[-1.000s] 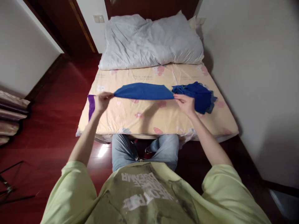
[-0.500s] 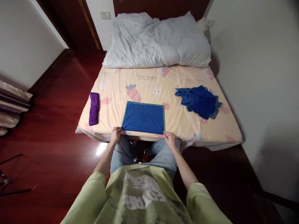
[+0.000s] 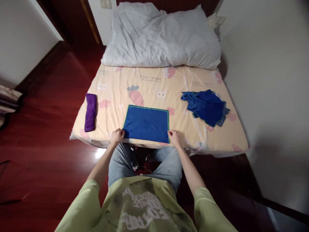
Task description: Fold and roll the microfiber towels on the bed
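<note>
The step in hand looks like straightening the blue cloth (image 3: 146,124), which lies flat at the bed's (image 3: 116,84) 6 o'clock edge. The left hand (image 3: 117,136) pinches its side at 8 o'clock, the right hand (image 3: 174,138) its side at 4 — fingertips drawn together on fabric. The next move probably calls for an even, level pull by both. From the cloth, a purple roll (image 3: 90,112) lies toward 9 o'clock — a blue heap (image 3: 207,108) toward 3.
</note>
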The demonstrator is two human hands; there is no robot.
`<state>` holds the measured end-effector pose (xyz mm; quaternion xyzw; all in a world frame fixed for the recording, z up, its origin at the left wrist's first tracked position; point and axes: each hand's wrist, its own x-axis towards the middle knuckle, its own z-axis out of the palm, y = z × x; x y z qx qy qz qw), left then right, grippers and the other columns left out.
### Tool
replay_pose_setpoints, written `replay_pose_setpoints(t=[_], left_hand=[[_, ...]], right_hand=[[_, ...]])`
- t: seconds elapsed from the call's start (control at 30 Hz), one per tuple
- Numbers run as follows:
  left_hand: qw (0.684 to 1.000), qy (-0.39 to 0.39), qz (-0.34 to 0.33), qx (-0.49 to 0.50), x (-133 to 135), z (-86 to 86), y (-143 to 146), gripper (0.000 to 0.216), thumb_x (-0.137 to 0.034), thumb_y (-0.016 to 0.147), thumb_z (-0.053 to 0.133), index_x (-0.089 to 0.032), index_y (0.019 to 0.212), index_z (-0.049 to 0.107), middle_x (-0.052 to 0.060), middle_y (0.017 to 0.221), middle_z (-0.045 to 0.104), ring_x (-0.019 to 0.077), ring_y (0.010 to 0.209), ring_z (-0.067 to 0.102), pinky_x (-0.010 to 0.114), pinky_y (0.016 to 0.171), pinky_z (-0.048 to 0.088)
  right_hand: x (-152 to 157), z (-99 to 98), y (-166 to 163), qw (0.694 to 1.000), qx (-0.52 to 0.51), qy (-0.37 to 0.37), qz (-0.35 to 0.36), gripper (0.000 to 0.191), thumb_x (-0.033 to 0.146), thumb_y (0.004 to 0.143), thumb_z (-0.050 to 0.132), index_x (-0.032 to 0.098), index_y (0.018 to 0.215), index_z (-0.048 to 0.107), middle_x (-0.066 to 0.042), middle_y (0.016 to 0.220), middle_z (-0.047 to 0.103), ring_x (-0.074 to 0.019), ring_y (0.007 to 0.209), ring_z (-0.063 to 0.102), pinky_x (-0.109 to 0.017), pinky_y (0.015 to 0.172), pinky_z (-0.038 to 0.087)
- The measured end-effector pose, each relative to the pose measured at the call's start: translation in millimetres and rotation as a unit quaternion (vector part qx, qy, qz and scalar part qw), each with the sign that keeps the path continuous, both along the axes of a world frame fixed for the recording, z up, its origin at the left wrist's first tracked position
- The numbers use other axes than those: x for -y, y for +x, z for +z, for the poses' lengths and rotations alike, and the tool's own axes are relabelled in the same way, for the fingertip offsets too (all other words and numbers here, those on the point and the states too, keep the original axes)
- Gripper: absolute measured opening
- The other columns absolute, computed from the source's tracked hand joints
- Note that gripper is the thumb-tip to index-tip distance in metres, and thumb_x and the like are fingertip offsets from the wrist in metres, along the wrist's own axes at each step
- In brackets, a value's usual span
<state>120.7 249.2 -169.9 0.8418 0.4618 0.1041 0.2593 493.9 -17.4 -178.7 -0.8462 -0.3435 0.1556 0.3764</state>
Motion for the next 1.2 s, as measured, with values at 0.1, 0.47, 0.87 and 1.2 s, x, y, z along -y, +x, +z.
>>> replay_pose_setpoints(t=[0.1,0.47,0.87,1.2], left_hand=[[0.999,-0.016,0.016,0.025,-47,3.6,36,0.032,-0.037,0.101,0.049,-0.019,0.084,0.069,0.014,0.092,0.068,0.0271,0.083,0.068,0.04,0.086,0.054],[0.99,-0.015,0.069,0.125,-145,-23.6,162,0.036,-0.031,0.101,0.053,-0.013,0.125,0.073,0.02,0.127,0.062,0.0329,0.123,0.063,0.046,0.116,0.048],[0.984,-0.013,0.115,0.135,-147,-23.5,160,0.019,-0.032,0.096,0.063,-0.017,0.1,0.073,0.011,0.105,0.065,0.0229,0.089,0.064,0.035,0.089,0.053],[0.987,-0.021,0.107,0.12,-173,-22.7,159,0.023,-0.034,0.092,0.067,-0.017,0.1,0.079,0.01,0.102,0.072,0.0236,0.089,0.067,0.035,0.088,0.053]], right_hand=[[-51,-2.1,34,0.999,0.005,0.005,-0.047,0.025,0.037,0.089,0.055,0.019,0.088,0.072,-0.014,0.093,0.078,-0.0258,0.081,0.071,-0.039,0.087,0.058],[-154,-40.9,75,0.984,0.06,-0.002,-0.17,0.025,0.032,0.096,0.054,0.018,0.109,0.069,-0.021,0.123,0.068,-0.0325,0.12,0.062,-0.05,0.115,0.046],[-134,-51.6,101,0.995,-0.018,0.006,-0.103,0.027,0.036,0.093,0.065,0.019,0.114,0.068,-0.014,0.112,0.077,-0.027,0.098,0.072,-0.04,0.095,0.056],[-136,-65.8,122,0.984,-0.066,0.083,-0.142,0.033,0.048,0.084,0.068,0.017,0.094,0.074,-0.011,0.095,0.08,-0.0252,0.085,0.074,-0.039,0.09,0.061]])
